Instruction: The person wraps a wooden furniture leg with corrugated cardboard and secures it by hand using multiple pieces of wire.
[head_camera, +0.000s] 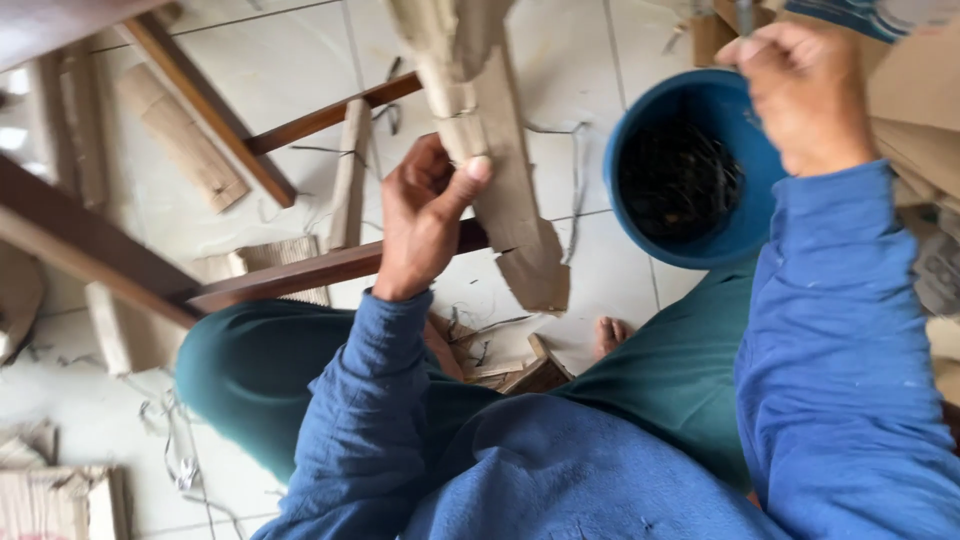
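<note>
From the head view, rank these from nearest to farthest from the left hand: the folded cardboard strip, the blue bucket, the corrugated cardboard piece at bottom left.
1. Folded brown cardboard strip: gripped in the left hand.
2. Round blue plastic bucket: off to the right.
3. Corrugated cardboard piece: on the floor, bottom-left corner.

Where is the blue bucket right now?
In the head view, the blue bucket sits on the tiled floor at upper right, just below the right hand.

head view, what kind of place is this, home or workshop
Probably an informal home work spot on a white tiled floor: cardboard scraps lie around, a blue bucket holds dark strips, and the left hand grips a folded cardboard strip.
</note>
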